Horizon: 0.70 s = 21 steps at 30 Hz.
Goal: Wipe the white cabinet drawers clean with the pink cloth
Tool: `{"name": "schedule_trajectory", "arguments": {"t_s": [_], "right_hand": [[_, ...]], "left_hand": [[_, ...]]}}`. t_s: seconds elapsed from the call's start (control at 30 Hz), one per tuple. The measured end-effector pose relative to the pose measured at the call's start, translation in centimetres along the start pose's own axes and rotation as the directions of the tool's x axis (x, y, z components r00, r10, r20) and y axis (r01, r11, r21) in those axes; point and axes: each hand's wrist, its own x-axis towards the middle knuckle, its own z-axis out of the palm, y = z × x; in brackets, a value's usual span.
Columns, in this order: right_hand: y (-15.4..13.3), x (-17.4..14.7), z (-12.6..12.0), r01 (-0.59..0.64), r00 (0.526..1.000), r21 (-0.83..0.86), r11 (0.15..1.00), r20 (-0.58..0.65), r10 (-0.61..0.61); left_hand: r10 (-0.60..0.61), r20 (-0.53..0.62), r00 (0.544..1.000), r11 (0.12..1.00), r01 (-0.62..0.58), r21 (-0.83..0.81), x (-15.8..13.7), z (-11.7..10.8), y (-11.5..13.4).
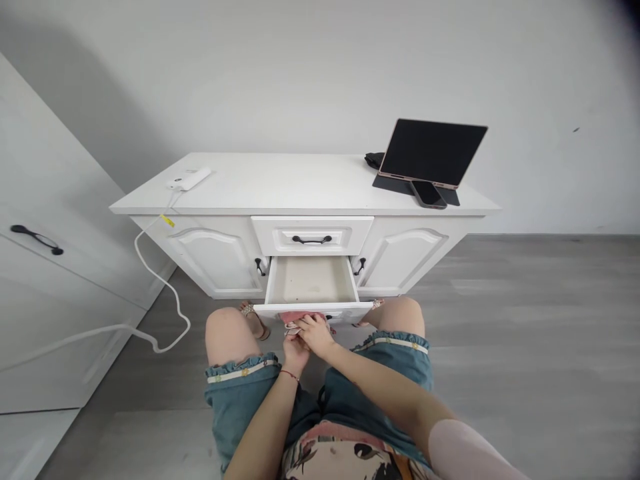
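A pink and whitish cloth (299, 317) is bunched up against the front of the pulled-out drawer (345, 309). My left hand (296, 353) is closed on the lower part of the cloth, its fingertips partly hidden. Across the top of it lies my right hand (316, 333), fingers bent and pressed onto the cloth. The two hands touch each other. Inside the drawer, the pale bottom shows a few small specks.
The white cabinet (280, 183) stands against the wall. On it are a tablet (433, 152) on a stand, a phone (428, 195), a dark bundle (374, 160) and a white device (190, 179). A white cable (173, 288) hangs at left, near a wardrobe (50, 300).
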Motion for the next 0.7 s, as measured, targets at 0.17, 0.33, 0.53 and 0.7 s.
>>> {"name": "schedule_trajectory", "arguments": {"t_s": [0.17,0.33,0.53,0.7], "right_hand": [[0.3,-2.7,-0.2,-0.136,0.987,-0.061,0.989,-0.096,0.129],[1.7,-6.1,0.1,-0.378,0.902,-0.015,0.926,-0.232,0.364],[5.7,-9.6,0.8,-0.646,0.526,0.311,0.697,-0.48,0.702],[7.5,-8.8,2.4,-0.55,0.204,0.724,0.417,-0.367,0.908]], "left_hand": [[-0.089,-0.021,0.996,0.994,0.087,-0.062,-0.4,0.0,0.3],[-0.137,-0.007,0.991,0.986,0.136,-0.095,-0.9,0.7,0.5],[-0.165,-0.052,0.985,0.983,0.159,-0.095,-1.1,1.3,0.4],[-0.16,-0.037,0.986,0.984,0.156,-0.087,-0.7,1.3,0.1]]}}
